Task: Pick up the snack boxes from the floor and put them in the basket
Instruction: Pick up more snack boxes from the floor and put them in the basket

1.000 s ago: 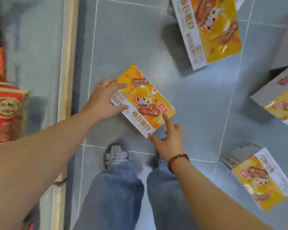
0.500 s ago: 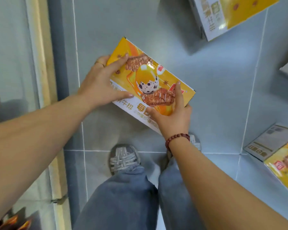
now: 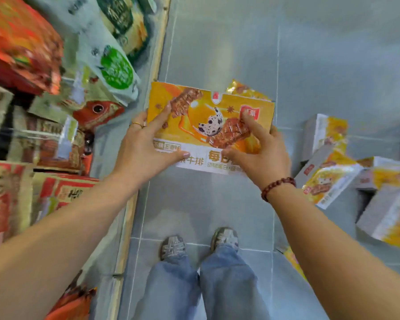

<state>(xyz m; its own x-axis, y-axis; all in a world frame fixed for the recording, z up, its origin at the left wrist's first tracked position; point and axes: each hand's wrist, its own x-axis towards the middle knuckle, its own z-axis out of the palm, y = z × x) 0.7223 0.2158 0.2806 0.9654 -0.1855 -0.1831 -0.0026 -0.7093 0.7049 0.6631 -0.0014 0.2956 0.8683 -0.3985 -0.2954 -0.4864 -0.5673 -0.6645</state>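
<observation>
Several blurred snack packets (image 3: pixel 32 54) at far left, red, orange and green-and-white, crowded on a shelf (image 3: pixel 162 42) edged in pale wood. Just right of that edge, left hand (image 3: pixel 143 146), with a thin ring (image 3: pixel 138 124) on one finger, clamped on the left end of a yellow snack box (image 3: pixel 213 121). Thumb flat across the white strip along the bottom, forefinger stretched over the printed front, other fingers hidden behind. Box held up between both hands, printed face toward the camera, over the grey tiled floor (image 3: pixel 217 42) and forward of two grey shoes (image 3: pixel 172 247). On the box's right end, right hand (image 3: pixel 263 158), likewise gripping. Thumb on the lower front, forefinger raised against the red logo, remaining fingers wrapped round the right edge. Dark red bead bracelet (image 3: pixel 278 188) on that wrist. Peeking over the held box's top right corner, part of another yellow pack (image 3: pixel 245 90) lying on the tiles. Farther right, apart from both hands, more boxes (image 3: pixel 328 179) of the same print scattered on the floor, tilted and leaning on one another, grey sides showing. One behind the rest nearer the wall, another cut off by the frame's right edge.
</observation>
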